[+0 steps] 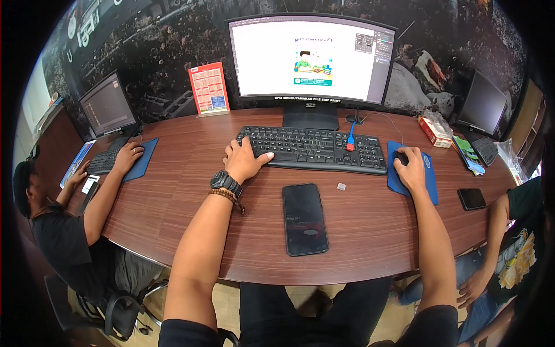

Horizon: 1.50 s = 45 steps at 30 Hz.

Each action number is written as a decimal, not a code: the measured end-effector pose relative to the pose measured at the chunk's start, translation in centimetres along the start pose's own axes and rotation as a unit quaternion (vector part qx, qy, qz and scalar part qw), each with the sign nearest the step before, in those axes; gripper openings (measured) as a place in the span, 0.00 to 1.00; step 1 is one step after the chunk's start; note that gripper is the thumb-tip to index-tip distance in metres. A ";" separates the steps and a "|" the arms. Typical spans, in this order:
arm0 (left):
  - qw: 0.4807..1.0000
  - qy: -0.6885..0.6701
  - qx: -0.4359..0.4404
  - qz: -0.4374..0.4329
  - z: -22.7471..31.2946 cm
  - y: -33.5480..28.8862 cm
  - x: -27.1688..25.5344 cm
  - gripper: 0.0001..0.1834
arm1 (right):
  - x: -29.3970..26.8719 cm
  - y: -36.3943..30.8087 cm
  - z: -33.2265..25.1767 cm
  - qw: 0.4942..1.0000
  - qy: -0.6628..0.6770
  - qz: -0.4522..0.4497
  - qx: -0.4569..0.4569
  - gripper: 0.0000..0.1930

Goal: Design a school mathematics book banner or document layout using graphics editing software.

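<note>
My left hand (245,161) rests with spread fingers on the left end of a black keyboard (300,147); a black watch (226,184) and a beaded bracelet circle that wrist. My right hand (410,166) is curled over a dark computer mouse (400,157) on a blue mouse pad (428,184). Behind the keyboard stands a wide curved monitor (260,63), showing a page with a colourful cartoon picture in a design window. A blue cable with a red plug (350,144) lies across the keyboard's right part. A black phone (304,220) lies face up between my forearms.
A small pale piece (341,187) lies near the phone. A red desk calendar (209,89) stands left of the monitor. At left, a person (63,237) uses another keyboard and mouse. Another person (514,254) sits at right, by a second phone (472,199) and a red-white box (435,130).
</note>
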State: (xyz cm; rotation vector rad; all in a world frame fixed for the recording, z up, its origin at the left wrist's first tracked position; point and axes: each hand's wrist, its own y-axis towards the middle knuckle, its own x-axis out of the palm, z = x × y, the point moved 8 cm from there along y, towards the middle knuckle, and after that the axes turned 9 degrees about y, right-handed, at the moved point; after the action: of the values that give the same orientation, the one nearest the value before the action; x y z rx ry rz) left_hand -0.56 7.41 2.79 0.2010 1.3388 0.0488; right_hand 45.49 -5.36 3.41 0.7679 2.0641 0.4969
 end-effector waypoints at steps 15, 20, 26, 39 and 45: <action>0.998 0.010 0.021 0.055 0.0 -0.1 -0.1 0.46 | -0.4 -0.3 -2.0 0.999 -0.024 0.007 -0.027 0.15; 0.982 -0.036 0.068 0.170 0.0 0.6 -0.9 0.21 | 0.8 -1.2 -11.2 0.959 -0.023 0.015 -0.282 0.10; 0.987 -0.041 0.030 0.151 0.1 0.1 -1.0 0.19 | 7.5 -2.4 -14.7 0.958 0.034 -0.129 -0.253 0.09; 0.967 -0.046 0.073 0.241 0.0 0.0 -1.6 0.12 | 12.3 -0.9 -16.5 0.969 -0.015 -0.128 -0.208 0.10; 0.975 -0.043 0.056 0.210 -0.2 0.0 -1.4 0.13 | 13.7 -0.5 -17.3 0.971 0.013 -0.146 -0.190 0.10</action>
State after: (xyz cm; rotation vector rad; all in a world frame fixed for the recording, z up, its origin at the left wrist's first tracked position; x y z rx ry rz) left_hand -1.06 7.25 4.13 0.5735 1.1950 0.3175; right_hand 24.92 2.41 4.72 0.2275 1.9782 0.7081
